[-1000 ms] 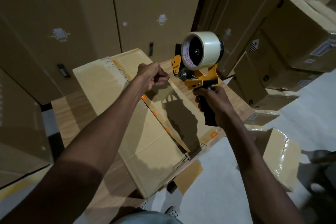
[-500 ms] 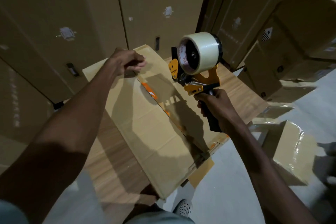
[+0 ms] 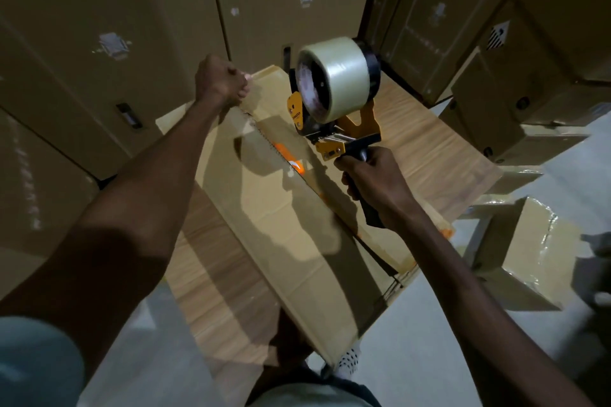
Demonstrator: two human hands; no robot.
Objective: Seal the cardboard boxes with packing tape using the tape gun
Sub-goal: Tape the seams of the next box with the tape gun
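A flattened-looking cardboard box point(image 3: 281, 225) lies diagonally on a wooden table point(image 3: 429, 142), its centre seam running from far left to near right with orange print along it. My right hand point(image 3: 373, 182) grips the black handle of an orange tape gun point(image 3: 334, 135), held upright above the seam with a roll of clear tape point(image 3: 340, 76) on top. My left hand point(image 3: 221, 82) is curled at the box's far end and pinches what looks like the tape's free end; the clear strip itself is hard to make out.
Tall stacked cardboard cartons point(image 3: 99, 26) wall in the far side of the table, and more cartons point(image 3: 529, 92) stand at the right. A tape-wrapped box point(image 3: 515, 258) sits on the grey floor to the right. My foot point(image 3: 347, 360) shows under the table's near edge.
My left hand moved from beside the tape gun's mouth out to the box's far end, fingers still curled. The tape gun stayed over the seam in my right hand.
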